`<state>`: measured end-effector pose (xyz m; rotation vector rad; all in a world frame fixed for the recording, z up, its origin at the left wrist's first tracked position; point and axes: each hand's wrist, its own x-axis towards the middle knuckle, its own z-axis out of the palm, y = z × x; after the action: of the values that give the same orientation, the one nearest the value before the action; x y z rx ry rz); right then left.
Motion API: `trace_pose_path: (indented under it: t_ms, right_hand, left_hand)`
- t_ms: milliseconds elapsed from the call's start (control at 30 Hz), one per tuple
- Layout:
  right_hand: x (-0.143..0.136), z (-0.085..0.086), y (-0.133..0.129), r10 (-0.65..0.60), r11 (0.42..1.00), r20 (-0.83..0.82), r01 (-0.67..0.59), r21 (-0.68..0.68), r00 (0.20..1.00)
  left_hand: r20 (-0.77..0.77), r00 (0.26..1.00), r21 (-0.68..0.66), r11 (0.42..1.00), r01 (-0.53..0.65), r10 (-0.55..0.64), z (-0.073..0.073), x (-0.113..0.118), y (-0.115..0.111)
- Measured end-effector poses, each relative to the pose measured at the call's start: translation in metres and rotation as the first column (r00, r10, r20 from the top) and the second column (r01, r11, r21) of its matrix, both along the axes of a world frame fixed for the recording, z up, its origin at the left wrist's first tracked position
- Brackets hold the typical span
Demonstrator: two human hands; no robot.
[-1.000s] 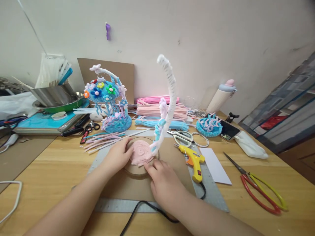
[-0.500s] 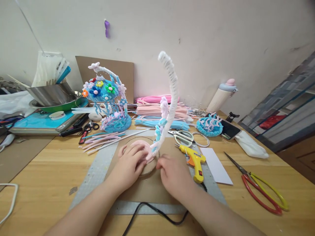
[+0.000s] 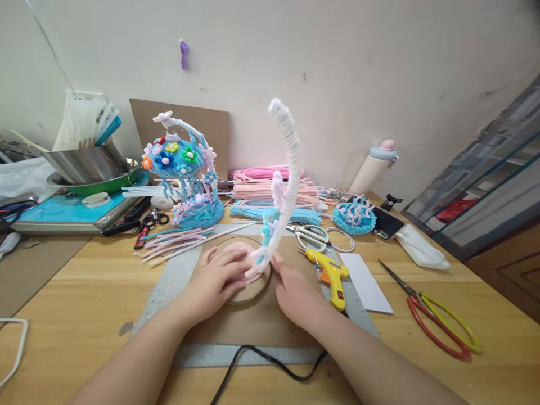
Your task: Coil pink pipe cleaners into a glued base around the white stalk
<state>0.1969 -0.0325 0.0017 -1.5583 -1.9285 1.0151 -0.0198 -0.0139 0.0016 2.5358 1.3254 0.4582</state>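
From where I stand, the white stem rises from the right edge of the pink disc, long axis near upright, tip hooking left. The left hand, fingers loosely spread, covers much of the disc; the right hand curls by the stem's foot (whether gripping, I can't tell). A yellow glue gun lies just right of it, pipe-cleaner bundles behind.

I see one left hand, one right hand, one yellow glue gun, three pairs of scissors, one curvy white stem, one pink circle, one water bottle and one phone.
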Motion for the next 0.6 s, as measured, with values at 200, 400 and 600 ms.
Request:
trace_pose_path:
  t_ms: [200, 400, 600]
  right_hand:
    - [-0.005, -0.002, -0.02, 0.041, 0.993, -0.085, -0.05, -0.106, 0.996]
    - [-0.006, 0.003, -0.01, -0.006, 0.979, -0.013, 0.008, 0.203, 1.0]
    - [0.0, 0.002, 0.005, -0.039, 0.963, 0.028, 0.03, 0.268, 0.999]
  left_hand:
    - [-0.007, 0.998, -0.151, 0.987, 0.058, -0.06, 0.015, -0.022, 0.006]
    - [0.012, 1.0, -0.177, 0.984, 0.028, -0.026, 0.02, -0.015, 0.0]
    - [-0.016, 0.999, -0.131, 0.99, -0.044, 0.042, 0.019, -0.01, -0.002]
